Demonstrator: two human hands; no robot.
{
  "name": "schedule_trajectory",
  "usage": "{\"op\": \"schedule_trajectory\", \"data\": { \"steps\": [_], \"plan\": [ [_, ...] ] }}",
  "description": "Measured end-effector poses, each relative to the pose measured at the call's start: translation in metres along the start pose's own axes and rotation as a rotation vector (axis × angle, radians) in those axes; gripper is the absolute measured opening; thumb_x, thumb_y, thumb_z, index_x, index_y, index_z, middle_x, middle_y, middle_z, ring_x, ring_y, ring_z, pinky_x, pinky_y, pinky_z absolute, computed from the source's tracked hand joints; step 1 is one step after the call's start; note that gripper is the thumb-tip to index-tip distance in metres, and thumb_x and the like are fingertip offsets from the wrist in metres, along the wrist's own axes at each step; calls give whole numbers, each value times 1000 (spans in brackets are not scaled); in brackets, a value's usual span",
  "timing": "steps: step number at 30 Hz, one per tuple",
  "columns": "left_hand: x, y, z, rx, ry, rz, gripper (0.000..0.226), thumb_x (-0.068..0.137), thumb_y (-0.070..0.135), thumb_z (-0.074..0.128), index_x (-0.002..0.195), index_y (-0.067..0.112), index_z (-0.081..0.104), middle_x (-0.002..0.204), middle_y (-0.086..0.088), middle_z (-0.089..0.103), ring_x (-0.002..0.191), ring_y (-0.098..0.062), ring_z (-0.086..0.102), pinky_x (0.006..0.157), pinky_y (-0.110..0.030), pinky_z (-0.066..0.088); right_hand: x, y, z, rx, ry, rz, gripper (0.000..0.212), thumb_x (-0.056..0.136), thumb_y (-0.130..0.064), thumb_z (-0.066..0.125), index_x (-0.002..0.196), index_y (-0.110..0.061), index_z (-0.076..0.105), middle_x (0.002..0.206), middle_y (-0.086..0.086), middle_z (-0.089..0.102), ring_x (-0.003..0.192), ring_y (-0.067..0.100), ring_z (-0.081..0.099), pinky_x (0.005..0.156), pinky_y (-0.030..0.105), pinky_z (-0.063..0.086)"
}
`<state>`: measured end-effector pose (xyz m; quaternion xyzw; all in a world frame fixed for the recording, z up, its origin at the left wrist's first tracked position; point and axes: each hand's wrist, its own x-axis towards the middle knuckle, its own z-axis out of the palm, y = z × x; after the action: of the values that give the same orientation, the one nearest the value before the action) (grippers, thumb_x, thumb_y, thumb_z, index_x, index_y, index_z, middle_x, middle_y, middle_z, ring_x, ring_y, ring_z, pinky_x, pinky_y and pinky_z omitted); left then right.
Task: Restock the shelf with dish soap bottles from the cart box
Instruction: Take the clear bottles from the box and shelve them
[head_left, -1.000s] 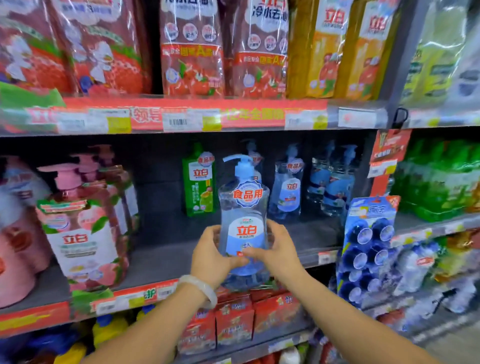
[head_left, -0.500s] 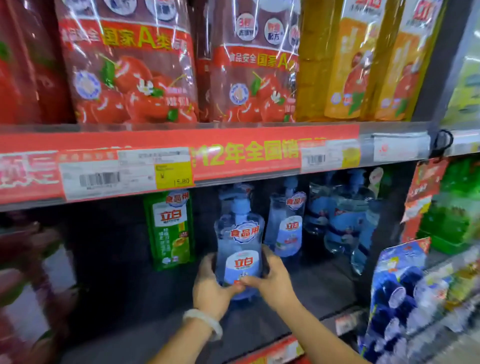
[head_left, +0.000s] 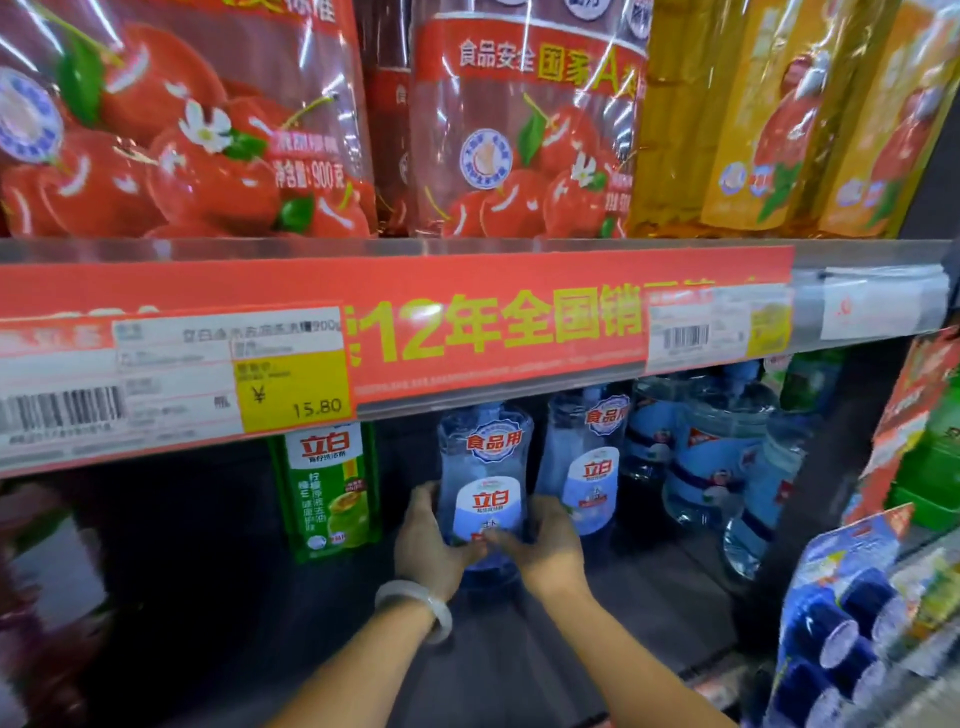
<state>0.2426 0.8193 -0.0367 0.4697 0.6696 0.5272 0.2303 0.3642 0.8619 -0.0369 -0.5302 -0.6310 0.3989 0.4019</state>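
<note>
A clear blue dish soap bottle (head_left: 484, 467) with a white label stands upright deep on the dark shelf (head_left: 519, 654), its pump top hidden behind the red price rail. My left hand (head_left: 426, 545), with a pale bangle on the wrist, grips its left side. My right hand (head_left: 545, 545) grips its lower right side. Right beside it stands a second blue bottle (head_left: 587, 467), and several more blue bottles (head_left: 722, 457) fill the shelf's right end.
A green refill pouch (head_left: 327, 493) stands left of the held bottle, with dark bare shelf further left. The red price rail (head_left: 467, 338) of the shelf above hangs low overhead. Red and yellow refill bags (head_left: 519, 130) sit on top. Blue packs (head_left: 841, 623) hang at right.
Both hands have pushed the blue bottle further back into the shelf, next to the other blue bottles. The view has moved closer and lower under the price rail.
</note>
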Motion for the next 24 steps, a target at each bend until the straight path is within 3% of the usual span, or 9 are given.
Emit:
{"op": "schedule_trajectory", "data": {
  "steps": [6,10,14,17,19,21,24],
  "plan": [
    [5,-2,7,10,17,-18,80,60,6,86,128,16,44,120,-2,62,101,-13,58,83,-25,46,6,2,3,-59,22,38,34,75,-18,77,93,-10,49,85,0,57,84,16,56,57,14,37],
    [5,1,10,32,21,-22,84,60,16,87,131,16,41,122,-1,60,110,-19,59,90,-33,50,2,0,0,-130,31,33,34,79,-25,74,90,-15,44,76,-9,46,83,15,51,53,14,32],
    [-4,5,11,88,1,-63,91,58,18,86,134,18,36,125,0,58,109,-20,60,89,-33,51,-12,7,-6,-177,61,-37,34,75,-23,75,75,-22,41,81,0,46,73,16,45,51,15,30],
    [-30,7,4,139,28,-73,75,66,8,77,133,12,43,128,-7,52,116,-25,54,92,-23,44,-28,7,-14,-317,-17,-94,19,76,-18,70,78,-18,51,84,2,54,73,16,51,49,12,29],
    [-55,6,-7,249,17,4,61,73,9,72,129,10,49,128,-8,51,120,-26,50,91,-20,38,-43,2,-13,-382,-89,-166,21,78,-15,68,98,-12,62,102,8,62,91,22,58,59,12,37],
    [-82,7,-24,358,1,60,60,80,15,68,134,13,44,136,-8,44,127,-24,43,100,-21,32,-65,-11,-8,-451,-171,-239,36,82,-16,67,116,-9,59,119,10,57,111,25,55,80,23,44],
    [-120,11,-56,491,17,111,54,85,19,58,136,10,41,140,-10,41,131,-24,36,106,-22,21,-104,-31,6,-537,-302,-395,45,83,-16,65,125,-7,53,126,12,53,120,30,49,96,32,41]
  ]
}}
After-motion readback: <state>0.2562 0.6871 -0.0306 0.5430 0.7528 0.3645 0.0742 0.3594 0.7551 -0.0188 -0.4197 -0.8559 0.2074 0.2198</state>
